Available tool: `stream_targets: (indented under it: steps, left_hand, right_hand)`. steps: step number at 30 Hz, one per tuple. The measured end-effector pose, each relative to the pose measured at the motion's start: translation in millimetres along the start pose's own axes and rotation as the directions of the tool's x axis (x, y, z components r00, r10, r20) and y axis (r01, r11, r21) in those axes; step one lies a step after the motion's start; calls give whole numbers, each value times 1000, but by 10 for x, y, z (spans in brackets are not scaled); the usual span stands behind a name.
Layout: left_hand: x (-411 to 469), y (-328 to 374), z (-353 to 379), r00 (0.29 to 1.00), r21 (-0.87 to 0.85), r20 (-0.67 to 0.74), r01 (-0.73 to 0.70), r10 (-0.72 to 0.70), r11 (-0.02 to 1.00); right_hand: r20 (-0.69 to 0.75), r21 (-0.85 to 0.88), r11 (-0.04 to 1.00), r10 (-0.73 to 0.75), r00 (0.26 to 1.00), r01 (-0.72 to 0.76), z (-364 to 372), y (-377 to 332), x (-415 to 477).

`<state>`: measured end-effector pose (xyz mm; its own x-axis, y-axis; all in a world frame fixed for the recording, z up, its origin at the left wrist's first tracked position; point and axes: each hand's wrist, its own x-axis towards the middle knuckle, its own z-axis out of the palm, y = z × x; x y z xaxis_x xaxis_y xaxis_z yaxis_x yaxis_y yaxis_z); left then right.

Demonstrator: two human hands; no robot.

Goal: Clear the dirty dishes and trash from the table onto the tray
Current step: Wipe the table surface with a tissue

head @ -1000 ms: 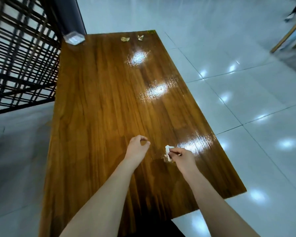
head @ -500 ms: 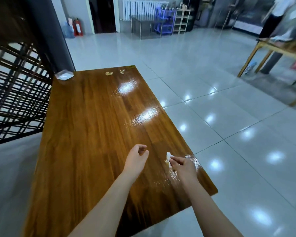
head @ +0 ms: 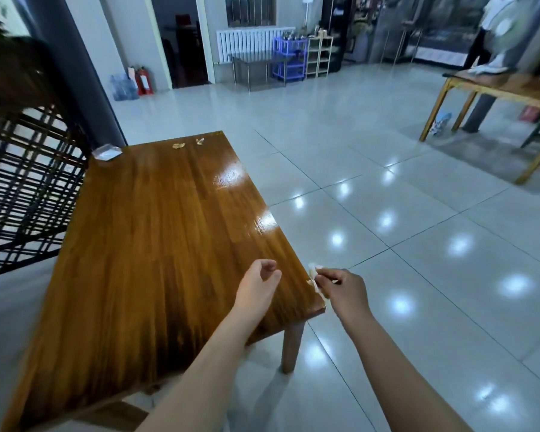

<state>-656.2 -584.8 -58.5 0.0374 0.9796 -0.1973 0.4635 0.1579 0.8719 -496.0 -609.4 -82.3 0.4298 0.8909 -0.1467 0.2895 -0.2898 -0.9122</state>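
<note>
My right hand (head: 343,288) pinches a small crumpled white scrap of trash (head: 315,278) just beyond the near right corner of the glossy wooden table (head: 156,232). My left hand (head: 258,286) hovers over the table near that corner, fingers loosely curled round nothing. Two small yellowish scraps (head: 178,145) (head: 200,141) lie at the table's far edge. A clear glass ashtray-like dish (head: 106,152) sits at the far left corner. No tray is in view.
A dark lattice partition (head: 22,188) and a dark pillar (head: 75,73) stand left of the table. Glossy tiled floor (head: 418,244) stretches to the right. Another wooden table (head: 508,88) stands far right, with a person behind it. Shelves and a radiator line the back wall.
The view has lifted and turned right, showing the room. My right hand has carried the white scrap off the tabletop, past its right edge. My left hand stays loosely curled.
</note>
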Motion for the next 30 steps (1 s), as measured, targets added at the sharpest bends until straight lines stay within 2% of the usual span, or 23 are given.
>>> stream_targets:
  steps: [6,14,19,25,30]
  left_hand:
    - [-326,191,375,999,19,10,-32,32,999]
    - [-165,482,826,999,-29,23,-44,45,999]
    - [181,664,1233,1000,-134,21,-15,18,991]
    - [922,916,1589,995,-278,-69,48,-69,959]
    - [1484,1204,1825,987,-272,-106,84,-117,959]
  right_hand:
    - [-21,126,992,-7,1000,9,-534,158,-103]
    - [-44,238,971,1,999,10,-996,266,250]
    - [-17,213,977,7,1000,-4,-1248,395,765]
    - [49,188,982,-5,999,-5,-1481,458,1616]
    - [117,191,981,-4,993,-19,-1652,376,2278]
